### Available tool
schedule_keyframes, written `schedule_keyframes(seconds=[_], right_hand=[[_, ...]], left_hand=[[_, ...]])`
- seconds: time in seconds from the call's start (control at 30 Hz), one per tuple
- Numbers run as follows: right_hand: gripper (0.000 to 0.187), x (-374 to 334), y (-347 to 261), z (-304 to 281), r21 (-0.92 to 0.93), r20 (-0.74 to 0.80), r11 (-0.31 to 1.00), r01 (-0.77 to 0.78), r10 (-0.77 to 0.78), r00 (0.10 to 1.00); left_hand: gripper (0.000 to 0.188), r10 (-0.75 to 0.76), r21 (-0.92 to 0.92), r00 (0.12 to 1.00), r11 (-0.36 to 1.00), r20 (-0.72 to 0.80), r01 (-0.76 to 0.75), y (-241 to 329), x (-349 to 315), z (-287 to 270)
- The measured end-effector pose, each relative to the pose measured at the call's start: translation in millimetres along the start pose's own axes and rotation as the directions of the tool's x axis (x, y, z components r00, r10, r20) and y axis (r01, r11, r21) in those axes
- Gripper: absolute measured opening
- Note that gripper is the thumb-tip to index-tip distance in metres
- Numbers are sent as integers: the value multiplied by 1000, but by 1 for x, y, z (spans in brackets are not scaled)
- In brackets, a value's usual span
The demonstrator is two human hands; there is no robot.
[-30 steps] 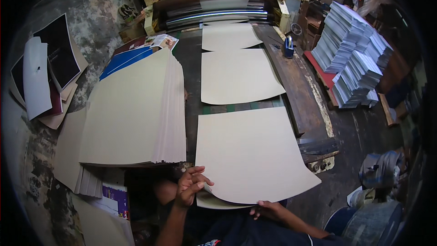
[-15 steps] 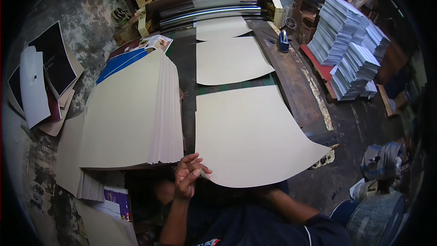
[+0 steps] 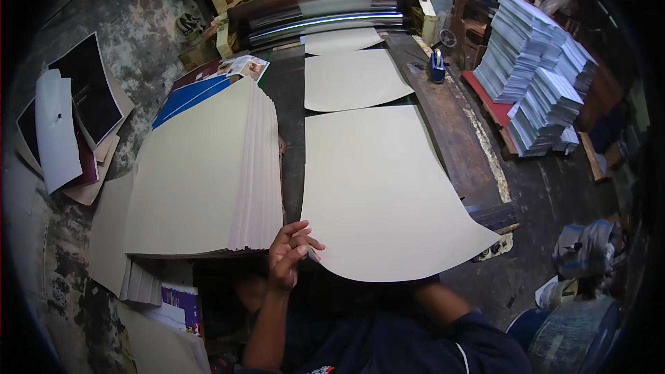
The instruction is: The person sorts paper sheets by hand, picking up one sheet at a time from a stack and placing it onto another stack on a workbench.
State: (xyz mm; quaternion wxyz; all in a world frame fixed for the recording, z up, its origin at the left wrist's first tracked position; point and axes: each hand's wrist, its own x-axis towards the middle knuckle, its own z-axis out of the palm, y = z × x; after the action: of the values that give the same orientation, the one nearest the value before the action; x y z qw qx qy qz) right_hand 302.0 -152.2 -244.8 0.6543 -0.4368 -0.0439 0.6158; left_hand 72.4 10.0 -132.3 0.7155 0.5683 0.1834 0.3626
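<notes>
My left hand (image 3: 293, 252) pinches the near left corner of a large cream paper sheet (image 3: 382, 194), thumb and fingers closed on it. The sheet lies on the dark feed table, its near edge curving out over my lap. Beyond it, a second cream sheet (image 3: 357, 81) and part of a third (image 3: 344, 41) lie in line, running up to a shiny metal roller (image 3: 325, 22). The nearest sheet's far edge comes up close to the second one. My right forearm (image 3: 443, 303) reaches under the sheet's near edge, so the right hand is hidden.
A tall stack of cream sheets (image 3: 190, 180) stands left of the table, with a blue sheet (image 3: 190, 99) behind it. Tied white paper bundles (image 3: 521, 48) sit on a red board at right. A blue tape dispenser (image 3: 437, 66) rests on the table's right ledge.
The sheets on the table have moved away toward the roller, and less of the farthest one shows. The gap ahead of the nearest sheet has narrowed. My left hand keeps its pinch.
</notes>
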Motion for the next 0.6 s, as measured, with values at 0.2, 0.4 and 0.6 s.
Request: schedule_keyframes(seconds=[0.2,0.4,0.6], right_hand=[[31,-56,7,27,-313,192,944,102,-43,980],[42,-13,25,-42,80,161,991,-108,94,983],[33,-21,18,11,-51,-100,991,-125,120,988]], left_hand=[[48,-10,69,994,998,107,2,2,11,-23],[22,50,580,846,706,531,-406,119,39,86],[19,266,362,521,471,811,-804,190,6,164]])
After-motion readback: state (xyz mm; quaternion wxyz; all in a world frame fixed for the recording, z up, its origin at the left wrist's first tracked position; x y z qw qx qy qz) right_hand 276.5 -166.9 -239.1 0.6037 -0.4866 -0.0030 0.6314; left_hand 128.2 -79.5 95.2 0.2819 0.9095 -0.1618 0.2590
